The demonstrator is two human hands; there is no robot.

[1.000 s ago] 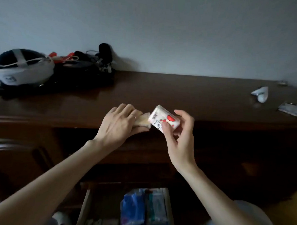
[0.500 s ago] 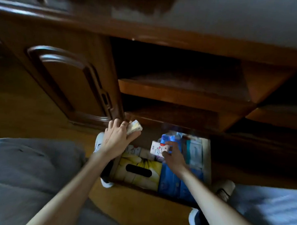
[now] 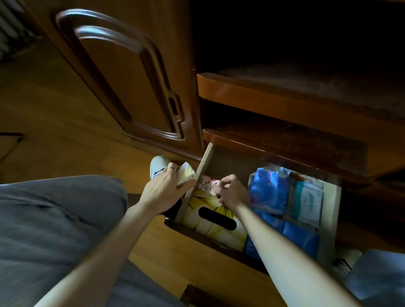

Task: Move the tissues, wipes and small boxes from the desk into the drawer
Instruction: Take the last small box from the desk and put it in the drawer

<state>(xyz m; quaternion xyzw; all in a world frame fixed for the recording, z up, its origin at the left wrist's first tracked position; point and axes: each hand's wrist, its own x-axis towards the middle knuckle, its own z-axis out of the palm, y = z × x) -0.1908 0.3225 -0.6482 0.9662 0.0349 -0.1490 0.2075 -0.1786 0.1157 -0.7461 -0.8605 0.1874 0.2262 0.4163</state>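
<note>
The bottom drawer (image 3: 202, 169) stands pulled out under the desk. Inside lie a yellow tissue box (image 3: 207, 225) with a dark slot, blue tissue packs (image 3: 268, 193) and a pale wipes pack (image 3: 309, 202). My right hand (image 3: 230, 191) is inside the drawer, its fingers curled on a small white pack with red print (image 3: 207, 182) at the back left corner, above the tissue box. My left hand (image 3: 162, 190) grips a small cream tissue pack (image 3: 185, 174) just outside the drawer's left wall.
A carved cabinet door (image 3: 121, 80) stands to the left and open shelves (image 3: 280, 101) hang above the drawer. My grey-clad knees (image 3: 42, 227) and white shoes (image 3: 158, 166) are on the wooden floor in front of the drawer.
Both hands came down from the desk edge to the drawer. My right hand carried the white pack with red print leftward to the drawer's back left corner. My left hand still holds the cream pack.
</note>
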